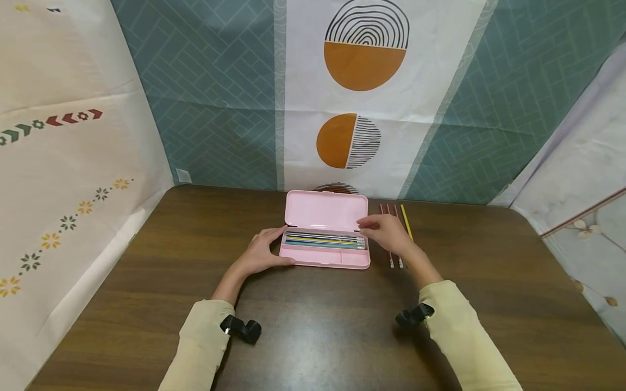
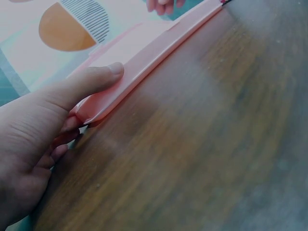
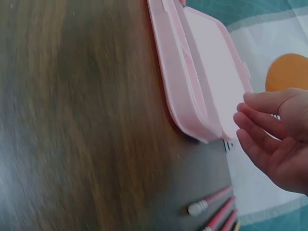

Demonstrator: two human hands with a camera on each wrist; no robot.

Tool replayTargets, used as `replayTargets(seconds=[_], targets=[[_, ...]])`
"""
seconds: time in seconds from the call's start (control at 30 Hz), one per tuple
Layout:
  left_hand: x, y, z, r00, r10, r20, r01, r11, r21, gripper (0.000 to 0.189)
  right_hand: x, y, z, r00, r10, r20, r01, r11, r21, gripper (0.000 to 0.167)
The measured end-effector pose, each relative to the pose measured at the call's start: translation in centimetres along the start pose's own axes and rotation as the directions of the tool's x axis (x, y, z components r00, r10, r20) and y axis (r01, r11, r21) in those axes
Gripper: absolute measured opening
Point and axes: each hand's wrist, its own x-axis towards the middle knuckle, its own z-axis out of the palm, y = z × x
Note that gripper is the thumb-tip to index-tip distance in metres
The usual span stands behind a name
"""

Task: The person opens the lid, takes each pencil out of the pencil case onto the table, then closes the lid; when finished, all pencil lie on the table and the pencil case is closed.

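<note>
A pink pencil case [image 1: 313,257] lies on the table with its lid [image 1: 326,210] raised at the back. Several pencils [image 1: 320,240] lie side by side in its long rear compartment, eraser ends to the right. My left hand [image 1: 261,252] grips the case's left end, thumb on the front wall [image 2: 139,70] and fingers behind. Over the right end, close to the lid's lower right corner, is my right hand [image 1: 388,233]. Its fingers are loosely bent with nothing between them in the right wrist view.
Right of the case, several loose pencils lie on the brown table [image 1: 313,326]: red ones [image 1: 391,262] and a yellow one [image 1: 405,218], partly covered by my right hand and forearm. A patterned cloth [image 1: 220,108] hangs right behind the table's far edge.
</note>
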Motion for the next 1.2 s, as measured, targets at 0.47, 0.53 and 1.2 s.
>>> replayTargets(seconds=[0.47, 0.53, 1.2], targets=[[0.1, 0.0, 0.2, 1.0, -0.001, 0.002, 0.001, 1.0, 0.006, 0.095, 0.6, -1.8, 3.3, 0.983, -0.062, 0.172, 0.057, 0.998, 0.035, 0.018], [0.1, 0.0, 0.1, 1.0, -0.001, -0.001, 0.001, 1.0, 0.002, 0.095, 0.7, -1.9, 3.5, 0.981, -0.08, 0.176, 0.076, 0.997, 0.028, 0.017], [0.0, -0.1, 0.0, 0.999, 0.03, -0.014, -0.029, 0.999, 0.017, 0.094, 1.1, -2.2, 4.1, 0.94, -0.239, 0.243, 0.264, 0.962, -0.073, 0.015]])
